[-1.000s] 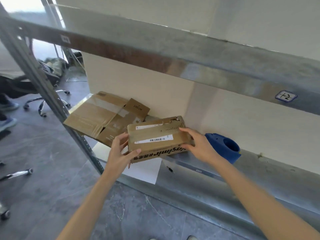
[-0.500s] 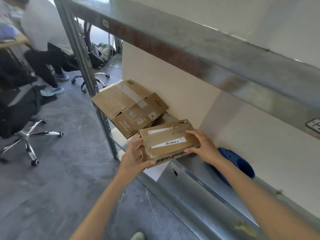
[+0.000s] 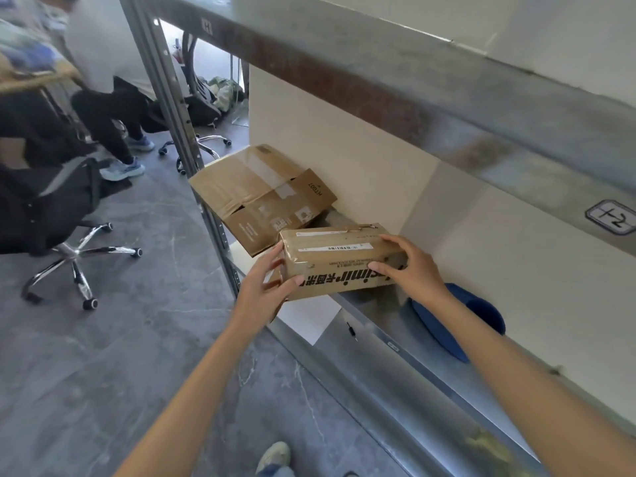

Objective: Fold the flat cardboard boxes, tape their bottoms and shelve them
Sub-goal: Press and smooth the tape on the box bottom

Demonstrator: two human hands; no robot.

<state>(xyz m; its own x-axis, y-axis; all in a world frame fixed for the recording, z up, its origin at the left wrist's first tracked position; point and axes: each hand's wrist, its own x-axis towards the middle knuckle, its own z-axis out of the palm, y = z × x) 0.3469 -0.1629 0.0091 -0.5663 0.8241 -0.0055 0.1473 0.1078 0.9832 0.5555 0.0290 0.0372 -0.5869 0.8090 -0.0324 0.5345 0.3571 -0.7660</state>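
Left grip point(image 3: 265, 287): grasping the left end of the small box point(image 3: 335, 251), with the thumb on the front face and the fingers against the end panel.

Right grip point(image 3: 411, 270): grasping the right end of the same box, with the fingers curled over the top and the thumb on the printed front.

Small box: folded up and closed on top. It bears white label strips and a barcode, and the print on its front reads upside down. It is at the front edge of the lower shelf point(image 3: 378, 359); whether its base rests on the shelf cannot be told.

A white sheet point(image 3: 309, 320) lies on the shelf below the box's left end and overhangs the edge.

Just behind and to the left, a large box point(image 3: 254, 197) lies tilted on the shelf with its flaps partly open. Its far corner is at the wall.

Right of the right grip, a blue object point(image 3: 461, 325) sits on the shelf, partly hidden by the forearm.

The upper beam point(image 3: 378, 84) carries a tag point(image 3: 612, 216) marked "1-2".

Beyond the rack post point(image 3: 172, 98) are an office chair point(image 3: 69, 218) and a seated person point(image 3: 103, 98).
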